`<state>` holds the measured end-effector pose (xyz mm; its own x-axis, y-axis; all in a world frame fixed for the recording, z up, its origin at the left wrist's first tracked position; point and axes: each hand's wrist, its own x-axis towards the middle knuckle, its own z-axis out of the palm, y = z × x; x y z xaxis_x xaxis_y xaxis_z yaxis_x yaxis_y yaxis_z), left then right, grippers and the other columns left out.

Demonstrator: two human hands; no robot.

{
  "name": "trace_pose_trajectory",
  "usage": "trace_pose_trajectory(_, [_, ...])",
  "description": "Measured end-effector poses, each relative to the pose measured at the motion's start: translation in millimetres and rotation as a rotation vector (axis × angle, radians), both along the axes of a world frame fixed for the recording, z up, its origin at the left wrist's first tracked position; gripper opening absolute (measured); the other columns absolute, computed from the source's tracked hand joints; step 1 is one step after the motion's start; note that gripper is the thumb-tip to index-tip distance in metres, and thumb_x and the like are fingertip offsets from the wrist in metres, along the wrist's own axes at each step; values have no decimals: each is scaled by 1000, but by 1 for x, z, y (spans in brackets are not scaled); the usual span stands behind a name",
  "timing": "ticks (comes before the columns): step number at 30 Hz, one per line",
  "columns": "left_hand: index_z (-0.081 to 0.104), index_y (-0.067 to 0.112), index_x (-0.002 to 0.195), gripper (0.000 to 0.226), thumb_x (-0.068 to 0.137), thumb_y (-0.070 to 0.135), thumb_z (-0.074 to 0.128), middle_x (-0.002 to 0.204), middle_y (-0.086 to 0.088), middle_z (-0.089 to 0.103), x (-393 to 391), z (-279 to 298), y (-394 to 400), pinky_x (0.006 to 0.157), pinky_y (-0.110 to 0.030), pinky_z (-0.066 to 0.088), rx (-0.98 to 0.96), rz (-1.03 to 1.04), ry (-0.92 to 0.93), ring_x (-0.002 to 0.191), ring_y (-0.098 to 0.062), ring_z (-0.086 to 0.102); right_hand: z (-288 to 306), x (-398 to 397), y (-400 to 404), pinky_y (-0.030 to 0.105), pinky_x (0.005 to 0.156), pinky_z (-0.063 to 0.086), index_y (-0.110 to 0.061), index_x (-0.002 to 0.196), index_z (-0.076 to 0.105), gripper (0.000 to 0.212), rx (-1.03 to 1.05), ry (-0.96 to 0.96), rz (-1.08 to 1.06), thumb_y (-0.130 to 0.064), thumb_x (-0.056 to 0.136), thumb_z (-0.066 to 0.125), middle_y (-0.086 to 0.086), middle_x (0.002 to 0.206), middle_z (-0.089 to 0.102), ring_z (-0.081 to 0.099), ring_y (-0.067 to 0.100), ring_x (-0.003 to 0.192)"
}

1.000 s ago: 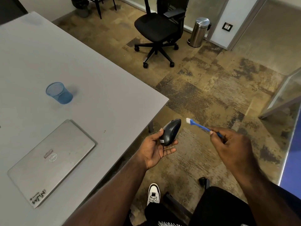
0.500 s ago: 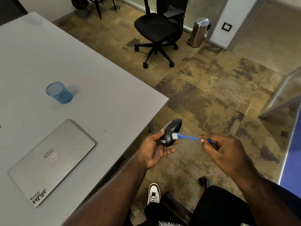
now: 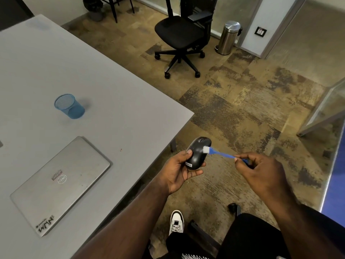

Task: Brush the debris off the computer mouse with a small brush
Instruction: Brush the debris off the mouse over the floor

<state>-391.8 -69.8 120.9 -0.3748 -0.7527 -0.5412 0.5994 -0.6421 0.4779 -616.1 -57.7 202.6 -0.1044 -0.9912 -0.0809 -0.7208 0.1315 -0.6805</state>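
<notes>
Black and smooth, the oval plastic computer mouse [image 3: 197,154] sits off the table, held in the air over the mottled carpet at about five o'clock from the grey table's [image 3: 112,101] near corner. Risk comes first: the left hand [image 3: 177,172] holds the mouse loosely, thumb on its left flank and fingers curled under its tail end, so a firm sideways stroke could, I judge, push it out of that grip and drop it to the floor. A second hazard — the right hand [image 3: 261,174] pinches only the far end of the small blue-handled brush [image 3: 222,153], and so long a lever may twist or flick out between the fingertips if the bristles snag.

As for the hands: the left is half closed, cupping the mouse from below and gripping it between thumb and fingers. The right is closed in a pinch on the brush handle, thumb and forefinger meeting at its tip. White bristles touch the mouse's upper right side, at two o'clock from its centre. Whether any debris remains is too small to tell.
</notes>
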Motion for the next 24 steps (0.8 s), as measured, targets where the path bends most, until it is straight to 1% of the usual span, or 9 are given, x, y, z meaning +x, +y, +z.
trace_pose_trajectory(3, [53, 5, 130, 46, 87, 18, 63, 110, -18, 66, 1, -1, 1, 76, -38, 61, -17, -2, -24, 94, -30, 69, 3, -6, -6, 12, 29, 31, -25, 96, 77, 14, -63, 65, -115, -26, 85, 70, -8, 51, 61, 53, 1, 42])
trace_pose_trajectory(6, [54, 14, 134, 45, 91, 11, 62, 123, -14, 60, 1, -4, 2, 81, -37, 60, -93, -40, -133, 102, -26, 65, 7, -4, -12, 16, 29, 28, -30, 91, 76, 10, -81, -80, -100, -24, 85, 71, -8, 47, 56, 43, 5, 35])
trace_pose_trajectory(9, [55, 23, 135, 50, 90, 3, 63, 127, -7, 58, -1, -3, 2, 83, -37, 59, -156, -60, -230, 106, -22, 64, 8, 8, -15, 17, 31, 27, -33, 86, 75, 7, -35, -189, -21, -28, 84, 70, -13, 44, 52, 37, 3, 33])
trace_pose_trajectory(12, [57, 27, 133, 53, 88, 1, 65, 132, -9, 56, -3, -3, 1, 85, -37, 58, -186, -69, -273, 112, -26, 62, 5, 16, -16, 16, 30, 25, -29, 83, 74, 5, 8, -82, 19, -29, 86, 70, -16, 42, 49, 35, 3, 32])
trace_pose_trajectory(14, [56, 27, 134, 55, 86, 3, 67, 136, -11, 54, -3, -4, 0, 85, -37, 57, -208, -80, -293, 115, -29, 61, 4, 16, -21, 15, 28, 25, -26, 84, 74, 8, -6, 13, -59, -29, 86, 68, -15, 40, 51, 39, 3, 30])
trace_pose_trajectory(18, [61, 34, 127, 58, 76, 8, 74, 133, -6, 56, 0, -6, -1, 89, -39, 56, -221, -67, -335, 116, -28, 61, 7, 9, -32, 12, 26, 26, -21, 87, 75, 10, -51, 44, -190, -28, 84, 70, -10, 42, 54, 42, 4, 29])
trace_pose_trajectory(21, [65, 38, 121, 58, 74, 7, 75, 129, -4, 59, -1, -5, -2, 86, -36, 58, -252, -60, -376, 110, -23, 64, 7, 15, -28, 16, 28, 24, -26, 81, 74, 8, 35, -141, -35, -30, 84, 68, -14, 38, 48, 33, 4, 28])
trace_pose_trajectory(23, [65, 34, 124, 58, 75, 5, 75, 126, -5, 61, -2, -4, -4, 82, -34, 58, -274, -57, -404, 104, -20, 65, 5, 18, -25, 17, 29, 25, -27, 80, 74, 9, 67, -102, 24, -30, 85, 67, -14, 37, 46, 33, 4, 29])
trace_pose_trajectory(24, [63, 30, 127, 59, 75, 3, 75, 126, -5, 62, -3, -4, -4, 80, -32, 58, -285, -56, -420, 103, -19, 65, 4, 18, -26, 16, 29, 25, -25, 81, 75, 10, 53, -55, -8, -30, 85, 67, -14, 38, 49, 35, 4, 29])
